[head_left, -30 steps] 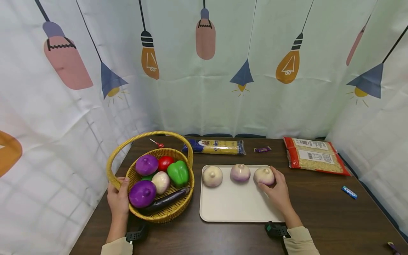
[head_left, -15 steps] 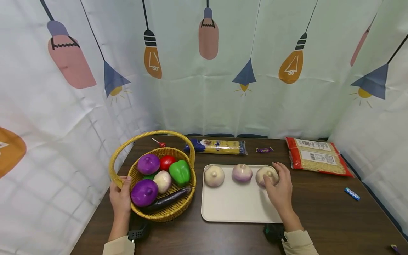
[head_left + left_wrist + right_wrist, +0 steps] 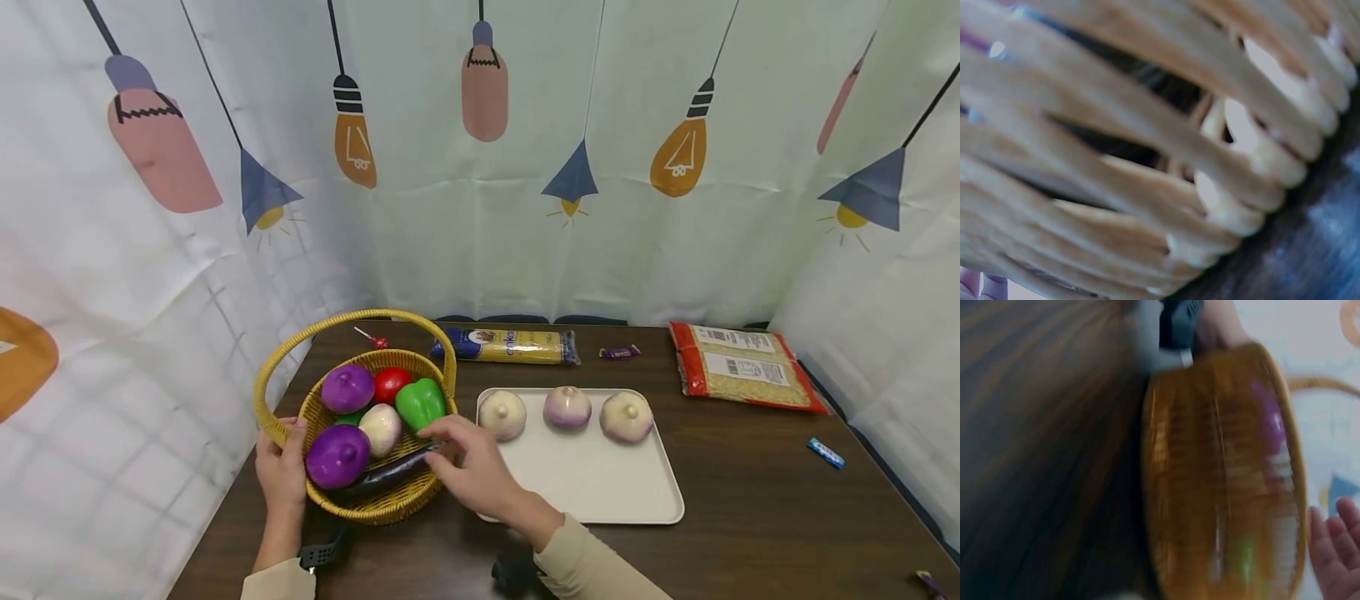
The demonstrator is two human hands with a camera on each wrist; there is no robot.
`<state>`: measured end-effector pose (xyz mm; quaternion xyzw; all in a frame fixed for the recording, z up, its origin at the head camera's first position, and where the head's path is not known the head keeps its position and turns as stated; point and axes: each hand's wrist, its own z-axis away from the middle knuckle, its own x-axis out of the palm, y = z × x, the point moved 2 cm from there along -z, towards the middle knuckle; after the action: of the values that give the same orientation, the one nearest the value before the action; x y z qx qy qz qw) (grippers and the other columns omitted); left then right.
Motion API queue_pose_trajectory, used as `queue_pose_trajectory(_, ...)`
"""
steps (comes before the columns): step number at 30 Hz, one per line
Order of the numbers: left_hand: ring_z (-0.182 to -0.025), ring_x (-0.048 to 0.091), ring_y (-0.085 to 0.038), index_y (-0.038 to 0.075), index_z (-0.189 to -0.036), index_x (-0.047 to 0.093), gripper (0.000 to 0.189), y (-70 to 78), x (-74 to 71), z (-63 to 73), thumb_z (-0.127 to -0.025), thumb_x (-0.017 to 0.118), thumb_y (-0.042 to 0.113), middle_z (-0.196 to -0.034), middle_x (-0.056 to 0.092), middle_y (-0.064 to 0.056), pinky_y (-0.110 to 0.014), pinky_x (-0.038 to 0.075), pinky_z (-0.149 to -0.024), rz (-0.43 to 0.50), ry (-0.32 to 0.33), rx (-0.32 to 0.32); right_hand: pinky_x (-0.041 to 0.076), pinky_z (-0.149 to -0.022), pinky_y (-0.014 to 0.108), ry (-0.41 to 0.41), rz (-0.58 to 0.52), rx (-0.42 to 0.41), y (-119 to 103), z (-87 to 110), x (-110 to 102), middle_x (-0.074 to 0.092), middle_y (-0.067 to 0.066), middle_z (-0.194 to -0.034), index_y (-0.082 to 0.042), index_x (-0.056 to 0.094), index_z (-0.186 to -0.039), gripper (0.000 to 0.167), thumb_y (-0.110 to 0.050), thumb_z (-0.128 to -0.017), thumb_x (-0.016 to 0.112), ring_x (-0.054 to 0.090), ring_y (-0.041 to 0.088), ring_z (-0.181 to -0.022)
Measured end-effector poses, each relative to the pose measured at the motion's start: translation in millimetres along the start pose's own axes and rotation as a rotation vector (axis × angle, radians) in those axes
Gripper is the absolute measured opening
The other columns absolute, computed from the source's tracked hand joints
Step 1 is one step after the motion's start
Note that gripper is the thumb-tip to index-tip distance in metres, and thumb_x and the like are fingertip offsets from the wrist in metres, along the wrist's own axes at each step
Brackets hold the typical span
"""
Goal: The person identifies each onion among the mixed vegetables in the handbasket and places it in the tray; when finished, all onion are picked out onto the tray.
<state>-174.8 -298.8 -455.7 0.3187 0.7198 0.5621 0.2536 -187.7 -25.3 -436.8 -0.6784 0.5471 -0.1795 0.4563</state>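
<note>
My left hand (image 3: 281, 471) grips the left rim of a yellow wicker basket (image 3: 390, 510), near the foot of its handle. Inside lie two purple onions (image 3: 338, 457), a white onion (image 3: 381, 429), a tomato (image 3: 392, 383), a green bell pepper (image 3: 421, 405) and a dark eggplant (image 3: 386, 477). Something green under them is mostly hidden. My right hand (image 3: 480, 475) hovers over the basket's right rim, beside the eggplant's end, fingers loosely bent. Its fingers (image 3: 1329, 550) hold nothing in the right wrist view; contact with the eggplant cannot be told. The left wrist view shows blurred wicker (image 3: 1147, 144).
A cream tray (image 3: 592, 500) with three pale purple-white onions (image 3: 567, 408) stands right of the basket. Behind lie a pasta packet (image 3: 517, 346), a lollipop (image 3: 378, 342) and a purple-wrapped sweet (image 3: 619, 352). At right are a red-edged grain bag (image 3: 742, 367) and a blue-wrapped sweet (image 3: 826, 452).
My right hand has let go of the rightmost onion on the tray and moved left to the basket's edge. That onion stays on the tray. The left hand keeps its grip on the basket.
</note>
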Motion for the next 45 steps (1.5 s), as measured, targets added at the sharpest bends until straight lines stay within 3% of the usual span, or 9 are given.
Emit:
queue_pose_trajectory(3,-0.08,0.046,-0.01,0.0,-0.097,0.058,0.015,1.5,0.5,2.3,-0.094,0.061,0.014,-0.092,0.05,0.006,-0.019,0.035,-0.072,0.006,0.01,-0.002,0.054,-0.081,0.025,-0.118,-0.012,0.132,0.6,-15.2,32.2,0.058,0.01,-0.122,-0.005,0.056,-0.126,0.038,-0.009,-0.09,0.069,0.059,0.015,-0.105)
queue_pose_trajectory(8,-0.08,0.046,-0.01,0.003,-0.099,0.059,0.015,-5.2,1.4,0.0,-0.094,0.062,0.017,-0.092,0.05,0.006,-0.019,0.036,-0.071,0.003,0.005,-0.017,0.05,-0.082,0.022,-0.205,0.122,0.291,4.3,-38.4,66.0,0.053,0.002,-0.133,-0.013,0.049,-0.138,0.062,-0.036,-0.086,0.073,0.057,0.012,-0.106)
queue_pose_trajectory(13,-0.076,0.048,-0.009,0.006,-0.098,0.06,0.01,-5.9,3.2,-0.1,-0.094,0.063,0.015,-0.087,0.052,0.006,-0.018,0.038,-0.068,0.039,0.0,-0.017,0.046,-0.091,0.022,-0.332,0.233,0.259,10.5,-49.3,78.6,0.054,-0.005,-0.136,-0.02,0.047,-0.142,0.066,-0.045,-0.086,0.071,0.054,0.005,-0.115)
queue_pose_trajectory(18,-0.073,0.048,-0.009,-0.002,-0.095,0.059,0.015,2.0,4.4,3.3,-0.093,0.062,0.012,-0.082,0.053,0.008,-0.018,0.038,-0.067,0.049,0.007,0.025,0.045,-0.093,0.022,-0.422,0.266,0.233,12.8,-54.1,84.6,0.054,-0.009,-0.135,-0.019,0.046,-0.143,0.069,-0.048,-0.085,0.071,0.051,0.004,-0.119)
queue_pose_trajectory(23,-0.073,0.048,-0.008,-0.002,-0.094,0.06,0.015,3.4,3.8,4.5,-0.094,0.062,0.013,-0.079,0.054,0.01,-0.019,0.037,-0.067,0.031,0.024,0.036,0.047,-0.085,0.018,-0.456,0.274,0.302,12.7,-55.6,91.8,0.056,-0.009,-0.125,-0.02,0.044,-0.136,0.072,-0.049,-0.079,0.076,0.055,0.001,-0.108)
queue_pose_trajectory(26,-0.076,0.047,-0.008,0.0,-0.094,0.06,0.014,2.0,3.2,5.7,-0.094,0.061,0.013,-0.084,0.053,0.01,-0.018,0.036,-0.069,0.014,0.025,0.032,0.046,-0.084,0.016,-0.458,0.279,0.297,12.9,-53.7,93.5,0.055,-0.009,-0.123,-0.02,0.042,-0.134,0.072,-0.048,-0.077,0.078,0.055,0.0,-0.106)
queue_pose_trajectory(32,-0.075,0.047,-0.008,0.0,-0.095,0.06,0.014,-0.9,3.3,8.1,-0.094,0.061,0.014,-0.086,0.053,0.009,-0.018,0.037,-0.068,-0.006,0.016,0.02,0.043,-0.093,0.02,-0.376,0.229,0.194,9.1,-41.1,79.2,0.043,-0.006,-0.132,-0.022,0.039,-0.136,0.075,-0.04,-0.077,0.081,0.045,0.003,-0.118)
queue_pose_trajectory(39,-0.072,0.047,-0.009,0.003,-0.093,0.06,0.01,2.2,3.7,2.6,-0.093,0.061,0.013,-0.084,0.052,0.007,-0.019,0.038,-0.067,0.017,0.021,0.037,0.047,-0.091,0.028,-0.148,0.054,0.218,-0.8,-22.3,32.6,0.04,-0.004,-0.131,-0.025,0.039,-0.137,0.076,-0.033,-0.075,0.082,0.049,0.011,-0.114)
queue_pose_trajectory(45,-0.072,0.047,-0.01,0.004,-0.095,0.059,0.011,2.6,4.1,-0.9,-0.094,0.062,0.015,-0.084,0.052,0.005,-0.018,0.039,-0.065,0.024,-0.002,0.016,0.048,-0.091,0.034,-0.023,-0.018,0.262,1.3,1.0,-7.8,0.041,-0.002,-0.131,-0.031,0.044,-0.135,0.071,-0.03,-0.076,0.084,0.048,0.016,-0.117)
